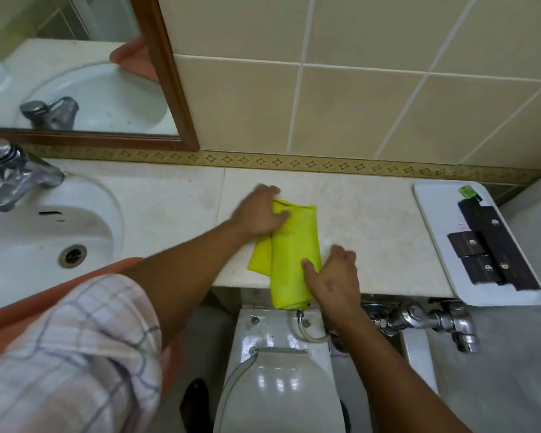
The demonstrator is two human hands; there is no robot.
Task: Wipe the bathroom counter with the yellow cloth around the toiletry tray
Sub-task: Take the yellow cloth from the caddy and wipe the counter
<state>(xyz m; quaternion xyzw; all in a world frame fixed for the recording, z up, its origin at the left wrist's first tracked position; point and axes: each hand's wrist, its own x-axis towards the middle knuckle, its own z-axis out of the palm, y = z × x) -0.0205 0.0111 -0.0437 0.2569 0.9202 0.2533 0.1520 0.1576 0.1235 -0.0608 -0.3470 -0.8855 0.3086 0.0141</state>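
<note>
A yellow cloth (289, 251), folded into a long strip, lies on the pale stone counter (372, 220) with its near end hanging over the front edge. My left hand (258, 214) presses on the cloth's far left corner, fingers curled over the fold. My right hand (333, 273) rests on the cloth's near right edge at the counter's front, fingers spread flat. The white toiletry tray (434, 232) sits at the counter's right end, apart from the cloth, and holds several dark boxes and a small green item.
A white sink (44, 232) with a chrome tap (16, 176) fills the left. A wood-framed mirror (169, 89) hangs on the tiled wall. Below the counter stand a toilet (278, 379) and chrome flush valve (425, 320).
</note>
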